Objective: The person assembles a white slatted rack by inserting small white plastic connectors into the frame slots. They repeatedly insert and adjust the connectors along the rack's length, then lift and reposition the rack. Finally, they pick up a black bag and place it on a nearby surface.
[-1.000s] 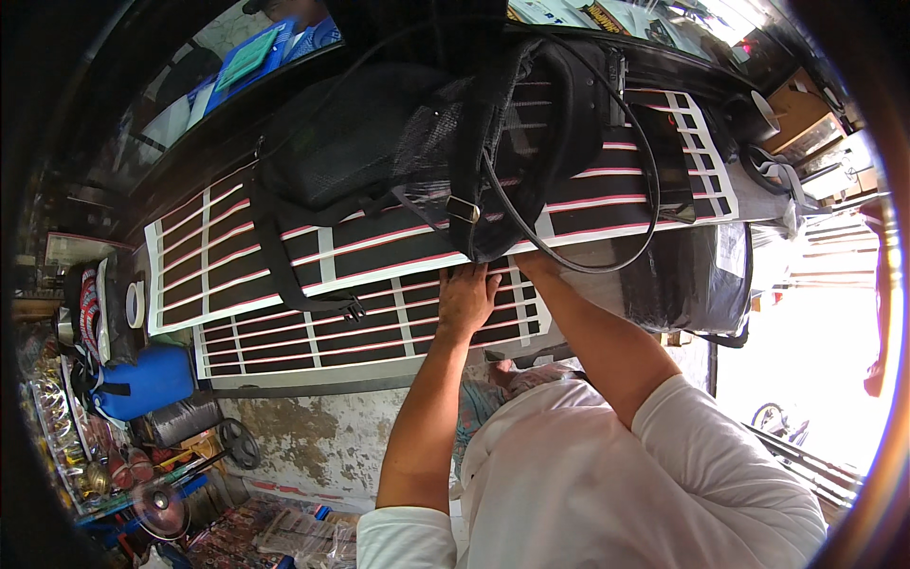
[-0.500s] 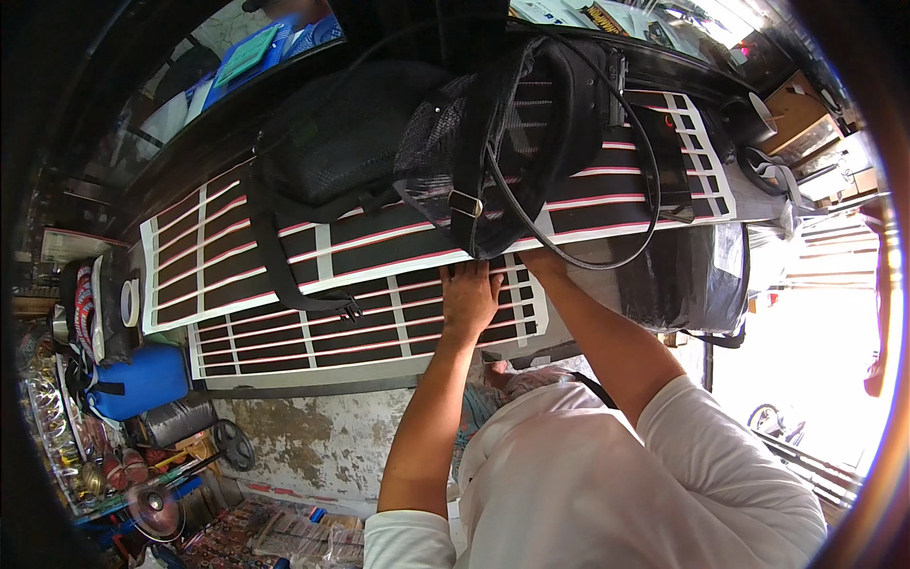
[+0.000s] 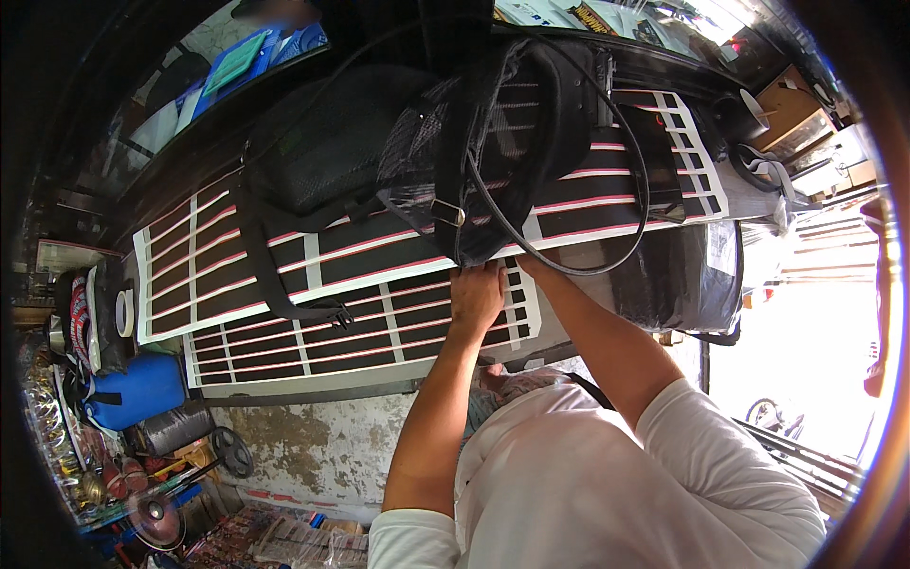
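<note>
My left hand (image 3: 479, 292) lies on the lower black sheet (image 3: 351, 327), which carries white and red stripes. Its fingers look stretched out, with the tips at or under the front edge of the upper striped sheet (image 3: 360, 248). Close beside it, my right hand goes under that same edge; only the wrist (image 3: 536, 269) shows, so its fingers are hidden. Above both hands rests a black mesh bag (image 3: 332, 142) with straps and a metal buckle (image 3: 448, 212). A black strap with a plastic clip (image 3: 341, 317) hangs over the upper sheet's edge.
A black cable loop (image 3: 641, 190) hangs just above the hands. To the right is a dark plastic-wrapped bundle (image 3: 678, 280); at the left, a blue case (image 3: 137, 391) and a tape roll (image 3: 124, 313). A fan (image 3: 156, 522) stands low left. Another person (image 3: 280, 11) is beyond the dark frame.
My left hand has slid slightly forward, so its fingertips now meet the upper sheet's edge. The view has shifted a little; my right hand stays under the sheet.
</note>
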`<action>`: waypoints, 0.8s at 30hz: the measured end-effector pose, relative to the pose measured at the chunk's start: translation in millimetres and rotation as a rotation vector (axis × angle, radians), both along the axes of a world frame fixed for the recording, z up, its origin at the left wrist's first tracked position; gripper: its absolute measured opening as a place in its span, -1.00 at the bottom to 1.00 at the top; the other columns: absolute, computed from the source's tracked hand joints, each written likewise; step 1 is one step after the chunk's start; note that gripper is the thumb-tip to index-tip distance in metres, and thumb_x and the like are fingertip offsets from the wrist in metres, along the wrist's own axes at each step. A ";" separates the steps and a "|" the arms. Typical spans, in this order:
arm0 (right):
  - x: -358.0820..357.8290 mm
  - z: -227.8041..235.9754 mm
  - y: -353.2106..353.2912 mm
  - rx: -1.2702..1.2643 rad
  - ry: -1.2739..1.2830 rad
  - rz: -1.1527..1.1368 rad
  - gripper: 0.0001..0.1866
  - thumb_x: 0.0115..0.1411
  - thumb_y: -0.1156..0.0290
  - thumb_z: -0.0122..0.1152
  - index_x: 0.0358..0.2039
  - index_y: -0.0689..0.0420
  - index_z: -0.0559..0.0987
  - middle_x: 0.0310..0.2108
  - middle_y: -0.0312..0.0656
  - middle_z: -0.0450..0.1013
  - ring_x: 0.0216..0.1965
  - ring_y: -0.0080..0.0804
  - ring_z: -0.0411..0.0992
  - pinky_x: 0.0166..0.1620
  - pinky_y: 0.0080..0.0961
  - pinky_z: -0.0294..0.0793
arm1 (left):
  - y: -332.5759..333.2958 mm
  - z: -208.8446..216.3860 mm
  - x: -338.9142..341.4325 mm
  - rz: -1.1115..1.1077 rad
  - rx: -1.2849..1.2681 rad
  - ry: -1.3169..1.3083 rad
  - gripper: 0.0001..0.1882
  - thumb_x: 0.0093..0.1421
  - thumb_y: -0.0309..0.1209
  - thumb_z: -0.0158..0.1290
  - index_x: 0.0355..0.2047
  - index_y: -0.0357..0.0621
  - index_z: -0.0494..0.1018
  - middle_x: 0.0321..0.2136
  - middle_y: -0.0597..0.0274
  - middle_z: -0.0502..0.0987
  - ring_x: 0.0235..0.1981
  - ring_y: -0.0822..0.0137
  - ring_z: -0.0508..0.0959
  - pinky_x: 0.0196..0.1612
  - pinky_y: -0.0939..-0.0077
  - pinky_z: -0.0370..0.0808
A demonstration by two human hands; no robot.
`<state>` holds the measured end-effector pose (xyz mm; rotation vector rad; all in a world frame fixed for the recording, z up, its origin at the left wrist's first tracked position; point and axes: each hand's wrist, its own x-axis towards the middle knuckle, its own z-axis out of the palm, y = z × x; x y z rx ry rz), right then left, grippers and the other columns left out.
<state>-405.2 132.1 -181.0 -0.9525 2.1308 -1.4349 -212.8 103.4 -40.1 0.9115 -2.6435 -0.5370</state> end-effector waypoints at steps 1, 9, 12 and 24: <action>-1.5 -5.3 0.7 -0.036 -0.023 0.004 -0.26 0.40 -0.07 0.19 0.49 0.02 0.42 0.52 -0.01 0.30 0.55 0.06 0.19 0.59 0.13 0.06 | -2.4 -2.6 -3.7 0.007 -0.025 -0.011 -0.66 0.37 -0.27 0.20 0.02 -0.23 0.66 0.00 -0.08 0.69 0.12 -0.09 0.64 0.24 -0.15 0.50; -11.4 -35.7 4.4 -0.169 -0.069 0.036 -0.27 0.40 -0.05 0.20 0.49 0.02 0.42 0.53 -0.01 0.29 0.55 0.07 0.19 0.59 0.16 0.05 | -25.4 -41.4 -22.2 0.143 -0.133 0.264 -0.76 0.20 -0.44 0.27 -0.12 -0.22 0.65 -0.25 -0.14 0.69 -0.16 -0.24 0.71 0.01 -0.03 0.67; -11.9 -37.2 7.2 -0.174 -0.066 0.052 -0.28 0.39 0.00 0.23 0.47 0.06 0.44 0.51 0.01 0.31 0.53 0.08 0.22 0.57 0.18 0.09 | -28.1 -46.5 -26.1 0.130 -0.227 0.334 -0.67 0.17 -0.43 0.29 -0.05 -0.24 0.63 -0.18 -0.21 0.68 -0.11 -0.28 0.70 0.04 -0.08 0.66; -5.8 6.1 8.7 -0.300 -0.059 0.091 -0.35 0.31 0.22 0.36 0.36 0.18 0.52 0.38 0.10 0.45 0.41 0.16 0.38 0.47 0.18 0.29 | -46.1 -13.6 -57.6 -0.073 -0.287 0.461 -0.55 0.13 -0.39 0.31 0.05 -0.24 0.63 0.00 -0.27 0.66 0.07 -0.32 0.66 0.23 -0.18 0.56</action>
